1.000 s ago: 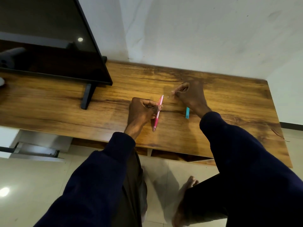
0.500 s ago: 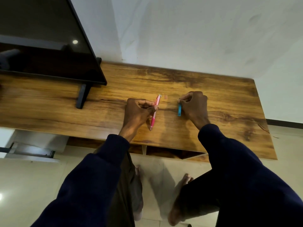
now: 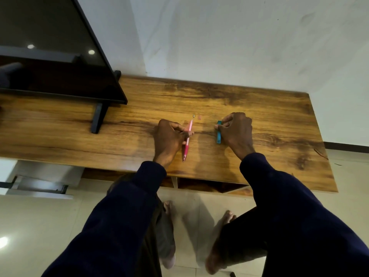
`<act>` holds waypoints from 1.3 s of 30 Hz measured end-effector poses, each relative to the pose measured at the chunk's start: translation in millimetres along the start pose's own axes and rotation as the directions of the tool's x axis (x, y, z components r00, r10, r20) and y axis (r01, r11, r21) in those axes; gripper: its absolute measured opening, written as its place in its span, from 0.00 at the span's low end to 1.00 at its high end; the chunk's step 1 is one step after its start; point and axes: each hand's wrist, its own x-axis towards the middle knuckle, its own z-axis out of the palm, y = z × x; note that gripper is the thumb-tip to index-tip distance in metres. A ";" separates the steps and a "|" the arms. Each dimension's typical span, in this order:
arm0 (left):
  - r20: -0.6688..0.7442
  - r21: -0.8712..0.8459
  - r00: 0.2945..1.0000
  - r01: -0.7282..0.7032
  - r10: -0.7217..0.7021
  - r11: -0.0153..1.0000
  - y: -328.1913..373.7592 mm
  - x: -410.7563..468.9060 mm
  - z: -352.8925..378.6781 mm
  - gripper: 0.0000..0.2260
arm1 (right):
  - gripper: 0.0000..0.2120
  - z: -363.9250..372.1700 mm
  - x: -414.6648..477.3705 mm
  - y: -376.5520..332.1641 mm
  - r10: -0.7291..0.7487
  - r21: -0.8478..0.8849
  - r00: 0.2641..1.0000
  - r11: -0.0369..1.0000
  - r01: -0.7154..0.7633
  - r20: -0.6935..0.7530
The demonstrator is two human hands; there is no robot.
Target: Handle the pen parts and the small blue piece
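Since half a second ago the right hand [image 3: 237,130] has stayed at the teal pen piece [image 3: 219,132], and the left hand [image 3: 169,136] has kept its grasp. In the head view, the left hand's curled fingers pinch the pink pen [image 3: 187,139], tip pointing back toward the person. The right hand's fingers curl around the teal piece on the wooden table [image 3: 269,120]. Two tiny parts [image 3: 196,116] lie just beyond and between the hands. A television [image 3: 56,62] stands well left of the left hand.
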 end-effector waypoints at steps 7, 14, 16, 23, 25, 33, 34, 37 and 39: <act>-0.015 0.086 0.999 -0.049 0.050 0.995 -2.5 1.2 2.1 0.06 | 0.10 2.1 -11.0 -2.5 -0.043 -0.055 0.999 0.998 0.042 -0.019; -0.078 0.089 0.993 -0.082 0.089 0.993 -5.5 3.1 3.1 0.04 | 0.13 7.0 -20.2 -8.4 -0.067 -0.040 0.996 0.997 0.065 -0.052; -0.087 0.083 0.993 -0.073 0.080 0.994 -5.7 3.3 3.5 0.03 | 0.15 8.7 -22.2 -9.2 -0.077 -0.033 0.996 0.997 0.075 -0.052; -0.121 -0.054 0.993 -0.004 -0.002 0.999 -5.3 -1.7 -1.7 0.07 | 0.14 11.4 -27.6 -12.0 -0.087 0.080 0.996 0.993 0.088 -0.022; -0.127 -0.109 0.992 -0.006 -0.008 0.994 -2.0 -3.9 -2.2 0.07 | 0.11 9.8 -27.2 -11.9 -0.089 0.106 0.996 0.990 0.091 -0.019; 0.042 -0.154 0.998 -0.042 0.049 0.987 10.0 -20.3 8.5 0.09 | 0.07 -8.8 -23.6 -3.5 -0.058 0.451 0.987 0.892 -0.016 0.151; 0.065 -0.144 0.996 -0.046 0.056 0.989 12.0 -21.8 9.9 0.11 | 0.09 -12.0 -25.3 -3.5 -0.073 0.528 0.981 0.849 -0.034 0.181; 0.130 -0.132 0.989 -0.061 0.078 0.989 16.9 -25.4 13.6 0.13 | 0.10 -19.2 -29.8 -6.4 -0.123 0.643 0.974 0.765 -0.027 0.188; 0.147 -0.154 0.985 -0.072 0.095 0.985 19.9 -28.0 15.3 0.13 | 0.09 -22.7 -31.3 -10.8 -0.139 0.674 0.974 0.739 -0.020 0.181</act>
